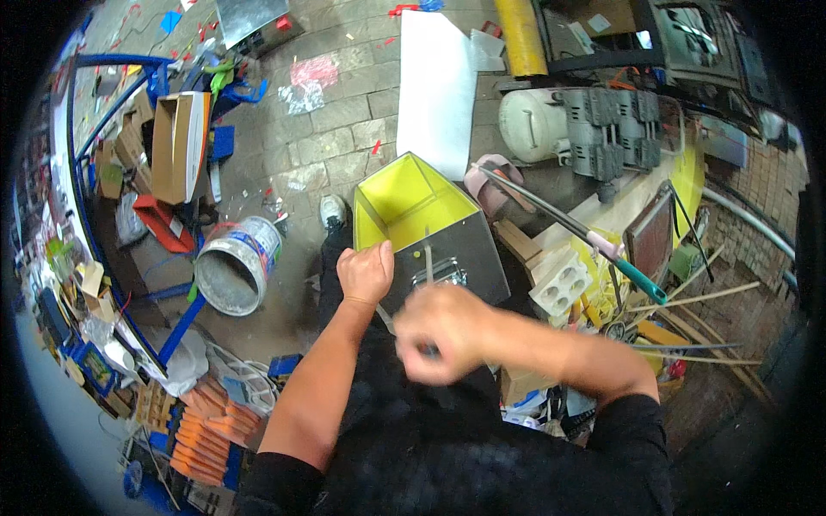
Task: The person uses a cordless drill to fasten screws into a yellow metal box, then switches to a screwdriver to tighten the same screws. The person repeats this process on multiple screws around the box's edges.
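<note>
In front of me is a box [460,228] with a dark grey outer face and a bright yellow inside, its open top tilted away. My left hand [366,273] is closed on the box's near left rim. On the dark face sits a shiny metal fitting [440,273], partly hidden behind my right hand. My right hand [446,331] is blurred by motion and curled into a fist just nearer than the fitting. A dark round end shows in that fist; what it belongs to cannot be made out. A thin pale strip [428,249] stands against the dark face above the fitting.
A dirty white bucket [237,271] stands left, near cardboard boxes [176,146] and a blue metal frame [112,60]. A white sheet [434,86] lies beyond the box. At right are a compressor [576,125], a green-handled pole [632,273] and wooden sticks [714,344].
</note>
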A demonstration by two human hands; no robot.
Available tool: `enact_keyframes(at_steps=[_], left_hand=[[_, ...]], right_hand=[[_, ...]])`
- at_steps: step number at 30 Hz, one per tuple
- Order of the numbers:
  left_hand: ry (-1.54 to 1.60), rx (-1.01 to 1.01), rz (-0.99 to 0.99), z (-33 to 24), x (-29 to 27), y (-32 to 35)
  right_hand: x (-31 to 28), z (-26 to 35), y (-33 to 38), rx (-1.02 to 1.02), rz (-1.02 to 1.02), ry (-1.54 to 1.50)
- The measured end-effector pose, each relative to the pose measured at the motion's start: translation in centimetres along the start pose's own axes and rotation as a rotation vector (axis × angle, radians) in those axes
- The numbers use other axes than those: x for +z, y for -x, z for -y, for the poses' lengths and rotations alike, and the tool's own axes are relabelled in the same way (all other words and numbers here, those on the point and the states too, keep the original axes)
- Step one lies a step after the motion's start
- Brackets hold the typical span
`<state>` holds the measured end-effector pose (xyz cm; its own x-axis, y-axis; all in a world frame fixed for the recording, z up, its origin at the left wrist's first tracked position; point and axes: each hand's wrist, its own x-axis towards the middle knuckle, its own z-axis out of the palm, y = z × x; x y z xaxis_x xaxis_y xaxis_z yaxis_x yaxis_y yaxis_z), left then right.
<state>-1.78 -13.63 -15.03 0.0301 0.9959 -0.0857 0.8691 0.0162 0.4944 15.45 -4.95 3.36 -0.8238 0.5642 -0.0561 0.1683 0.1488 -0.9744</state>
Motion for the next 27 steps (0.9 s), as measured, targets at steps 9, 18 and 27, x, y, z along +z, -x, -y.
enact_keyframes(at_steps=[9, 18, 27], left_hand=[[-0.102, 0.12, 0.023, 0.9, 0.2, -0.1], [-0.095, 0.007, 0.048, 0.1, 0.4, 1.7], [-0.004, -0.114, 0.29, -0.2, -0.5, 3.5]], right_hand=[[-1.2, 2.9, 0.9, -0.086, -0.285, -0.181], [-12.8, 11.0, 14.1, -0.132, -1.006, -0.737], [-9.3, 9.1, 20.2, 0.027, -1.44, -0.635]])
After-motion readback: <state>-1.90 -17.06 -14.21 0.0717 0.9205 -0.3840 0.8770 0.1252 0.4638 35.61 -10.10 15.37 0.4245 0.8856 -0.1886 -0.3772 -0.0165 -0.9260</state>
